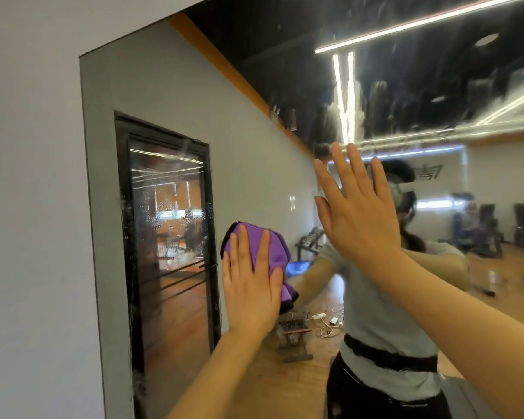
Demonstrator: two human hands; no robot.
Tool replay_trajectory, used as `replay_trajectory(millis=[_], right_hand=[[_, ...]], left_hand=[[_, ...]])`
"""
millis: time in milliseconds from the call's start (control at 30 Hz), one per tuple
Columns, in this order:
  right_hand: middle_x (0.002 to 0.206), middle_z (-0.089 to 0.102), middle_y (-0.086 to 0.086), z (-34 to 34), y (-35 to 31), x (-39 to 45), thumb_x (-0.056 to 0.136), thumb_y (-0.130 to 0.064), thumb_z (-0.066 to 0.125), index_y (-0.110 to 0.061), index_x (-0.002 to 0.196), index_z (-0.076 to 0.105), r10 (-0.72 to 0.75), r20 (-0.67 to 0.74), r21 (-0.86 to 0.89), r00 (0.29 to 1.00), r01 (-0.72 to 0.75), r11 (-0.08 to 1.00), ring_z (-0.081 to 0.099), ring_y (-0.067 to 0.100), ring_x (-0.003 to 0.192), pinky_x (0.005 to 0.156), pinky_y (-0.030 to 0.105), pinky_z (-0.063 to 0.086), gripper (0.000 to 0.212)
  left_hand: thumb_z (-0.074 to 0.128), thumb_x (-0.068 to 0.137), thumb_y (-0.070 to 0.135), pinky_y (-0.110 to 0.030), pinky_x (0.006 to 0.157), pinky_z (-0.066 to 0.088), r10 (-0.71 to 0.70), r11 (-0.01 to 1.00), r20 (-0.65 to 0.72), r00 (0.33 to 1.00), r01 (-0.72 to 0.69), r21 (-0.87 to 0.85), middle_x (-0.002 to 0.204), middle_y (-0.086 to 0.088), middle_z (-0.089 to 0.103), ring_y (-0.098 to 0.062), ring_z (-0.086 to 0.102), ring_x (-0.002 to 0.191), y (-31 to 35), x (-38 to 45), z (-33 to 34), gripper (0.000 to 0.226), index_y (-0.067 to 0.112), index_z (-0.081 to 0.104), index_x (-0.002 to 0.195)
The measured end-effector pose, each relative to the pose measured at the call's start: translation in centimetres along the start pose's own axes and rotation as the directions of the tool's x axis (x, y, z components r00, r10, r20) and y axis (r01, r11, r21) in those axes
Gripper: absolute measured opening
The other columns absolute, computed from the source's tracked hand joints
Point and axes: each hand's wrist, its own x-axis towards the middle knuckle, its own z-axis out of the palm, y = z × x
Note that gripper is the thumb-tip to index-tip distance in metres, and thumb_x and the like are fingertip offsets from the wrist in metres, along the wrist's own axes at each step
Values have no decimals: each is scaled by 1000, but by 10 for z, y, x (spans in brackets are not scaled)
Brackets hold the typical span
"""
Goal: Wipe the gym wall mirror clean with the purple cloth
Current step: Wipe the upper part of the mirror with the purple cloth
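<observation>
The left hand [250, 285] lies flat with its fingers straight and slightly spread, palm pressing the purple cloth [274, 252] against the wall mirror [254, 131]. The cloth is bunched under the palm and fingers — folds of it stick out above the fingertips and to the right of the thumb, where a dark edge hangs down. The right hand [357, 207] is higher and to the right, also wide open, fingers straight and fanned upward, palm toward the glass; whether it touches the glass cannot be told. It holds nothing. Both forearms reach in from the lower edge of the view, bare.

The cloth sits in the left-middle part of the mirror, just right of a reflected black-framed glass door [167, 237]. Droplets and wet streaks show on the glass over that door, and smeared streaks spread across the upper part where the dark ceiling and its strip lights [344, 95] are reflected.

The mirror's left edge meets a plain pale wall [28, 207]. In the reflection — behind the hands — stands the person in a light grey shirt and black trousers with a black band at the waist. Further back in the reflection are a wooden floor, a small wooden stool [294, 337], white cables and a power strip [327, 322] on the floor, a rack of dumbbells [310, 240] and dark gym machines [484, 228] at the right.
</observation>
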Motion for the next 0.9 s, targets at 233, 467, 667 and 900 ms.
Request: replay_trajectory(millis=[233,467,667,900], right_hand=[[164,19,18,-2,-1,0,105,-40,34,-12,156,32,3,3,22,1000,-3,1000,13,34,153,123,52,10,58],[158,34,22,-7,-13,6,105,-37,31,-6,147,46,92,-25,82,995,-90,993,25,40,149,120,58,18,55],[160,30,19,3,-81,25,104,-24,30,-5,151,39,177,-81,197,981,-158,967,22,38,150,122,54,17,51],[162,24,19,31,-121,5,102,-23,33,-10,153,36,222,-42,113,974,-216,970,16,38,151,121,57,16,53]], left_hand=[[19,102,47,-44,123,5,19,1000,23,1000,-19,22,166,-14,7,-32,6,152,-6,34,-12,61,29,2,158],[17,103,50,-42,122,-1,-15,1000,7,1000,15,-25,167,-13,-3,-32,-2,153,-26,151,-54,64,24,6,160],[19,104,51,-38,120,-5,155,988,12,988,-155,-13,167,-11,-4,-31,-4,153,-53,154,-56,63,27,3,160],[23,102,48,-46,121,7,261,965,65,963,-263,9,164,-18,12,-34,10,152,-109,37,-19,62,25,12,159]])
